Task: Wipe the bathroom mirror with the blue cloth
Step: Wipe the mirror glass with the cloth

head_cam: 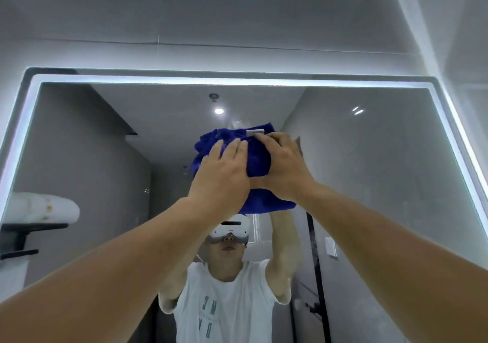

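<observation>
Left hand (220, 177) laid flat, fingers straight and close together, pressing the blue cloth (260, 163) against the mirror (369, 173). Right hand (284, 168) likewise flat on the cloth, fingertips beside its white tag (255, 132). Cloth bunched high on the mirror, just below the lit top edge (237, 81). Grey walls and ceiling spotlight (219, 111) reflected; rolled white towel (42, 208) on a dark shelf (31, 228) reflected at the mirror's left edge.
</observation>
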